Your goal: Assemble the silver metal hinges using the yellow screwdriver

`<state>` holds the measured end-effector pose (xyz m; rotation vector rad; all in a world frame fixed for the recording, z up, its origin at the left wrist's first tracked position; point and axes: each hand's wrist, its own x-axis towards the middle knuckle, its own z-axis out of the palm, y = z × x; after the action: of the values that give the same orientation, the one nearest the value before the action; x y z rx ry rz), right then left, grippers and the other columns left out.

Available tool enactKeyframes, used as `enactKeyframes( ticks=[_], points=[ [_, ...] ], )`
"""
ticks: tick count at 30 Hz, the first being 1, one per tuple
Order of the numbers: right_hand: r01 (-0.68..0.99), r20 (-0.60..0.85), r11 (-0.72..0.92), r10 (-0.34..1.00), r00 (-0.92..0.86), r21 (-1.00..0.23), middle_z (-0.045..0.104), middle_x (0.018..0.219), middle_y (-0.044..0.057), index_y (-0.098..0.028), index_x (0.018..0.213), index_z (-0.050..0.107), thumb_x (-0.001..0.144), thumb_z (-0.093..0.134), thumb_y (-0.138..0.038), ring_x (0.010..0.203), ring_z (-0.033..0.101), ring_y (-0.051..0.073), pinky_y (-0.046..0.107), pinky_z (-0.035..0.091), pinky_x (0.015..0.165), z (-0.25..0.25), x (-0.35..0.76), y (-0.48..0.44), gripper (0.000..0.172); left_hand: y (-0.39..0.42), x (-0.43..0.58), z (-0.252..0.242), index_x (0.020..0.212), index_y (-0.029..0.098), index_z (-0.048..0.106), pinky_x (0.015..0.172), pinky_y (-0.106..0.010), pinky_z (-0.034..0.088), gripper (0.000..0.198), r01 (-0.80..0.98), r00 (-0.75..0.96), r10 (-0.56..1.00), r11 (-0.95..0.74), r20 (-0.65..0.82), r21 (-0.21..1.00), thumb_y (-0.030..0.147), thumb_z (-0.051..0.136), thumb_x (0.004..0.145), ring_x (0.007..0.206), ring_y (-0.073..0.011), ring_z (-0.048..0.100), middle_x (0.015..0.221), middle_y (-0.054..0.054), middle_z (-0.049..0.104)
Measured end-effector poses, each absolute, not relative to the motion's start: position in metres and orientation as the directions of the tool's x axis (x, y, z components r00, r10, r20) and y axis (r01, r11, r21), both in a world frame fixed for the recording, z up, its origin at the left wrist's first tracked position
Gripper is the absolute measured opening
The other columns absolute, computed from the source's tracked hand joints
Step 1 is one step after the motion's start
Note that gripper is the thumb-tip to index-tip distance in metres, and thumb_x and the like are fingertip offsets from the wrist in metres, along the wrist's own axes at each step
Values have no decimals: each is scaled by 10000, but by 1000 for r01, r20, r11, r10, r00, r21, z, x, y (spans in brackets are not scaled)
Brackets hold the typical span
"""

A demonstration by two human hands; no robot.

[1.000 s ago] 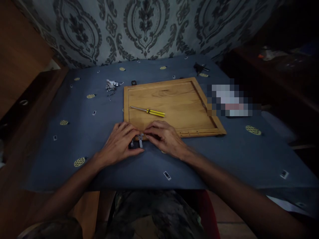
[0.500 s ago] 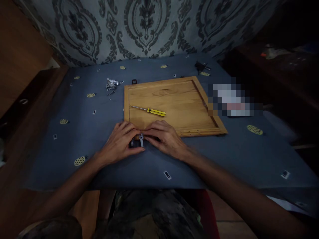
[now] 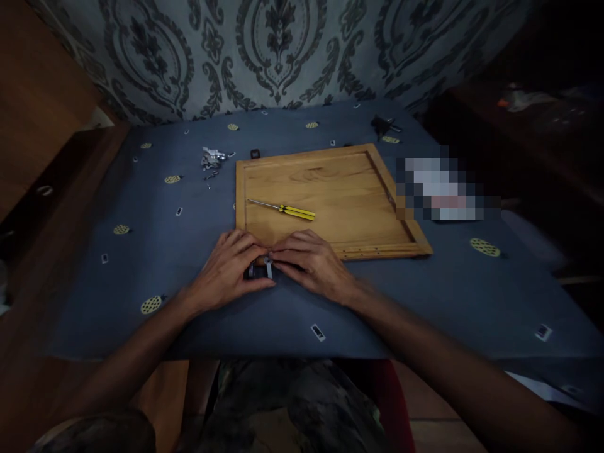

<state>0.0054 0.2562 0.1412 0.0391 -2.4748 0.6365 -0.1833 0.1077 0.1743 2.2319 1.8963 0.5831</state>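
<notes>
Near both hands (image 3: 231,263) (image 3: 314,261) — lettered label (image 3: 318,332)

A person's left hand (image 3: 231,264) and right hand (image 3: 314,264) meet at the near edge of a framed wooden panel (image 3: 330,195), fingers around a small metal piece (image 3: 269,270). A yellow-handled screwdriver (image 3: 298,212) lies on the panel. Beyond its left corner, metal hardware (image 3: 211,158) sits piled on the blue pineapple-print cloth (image 3: 198,340).
</notes>
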Motion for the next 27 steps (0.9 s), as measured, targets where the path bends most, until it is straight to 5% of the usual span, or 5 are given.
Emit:
enactKeyframes(
  ticks=[9,27],
  points=[
    [-176,542,908,63,-838,-379,816,1004,61,-218,1041,791,1071,568,-270,945,697,214,381,514,837,143,6,256,231,108,-189,178,1163,206,689,918,-426,460,593,933,80,978,-141,191,332,679,806,824,1097,-295,587,1166,-84,710],
    [-190,553,892,76,-830,-409,822,1043,81,-214,1094,800,1028,634,-220,948,713,230,401,540,835,140,5,256,179,109,-185,171,1092,209,704,921,-426,464,455,921,85,974,-157,208,356,587,814,864,1083,-283,573,1114,-73,700]
  ],
)
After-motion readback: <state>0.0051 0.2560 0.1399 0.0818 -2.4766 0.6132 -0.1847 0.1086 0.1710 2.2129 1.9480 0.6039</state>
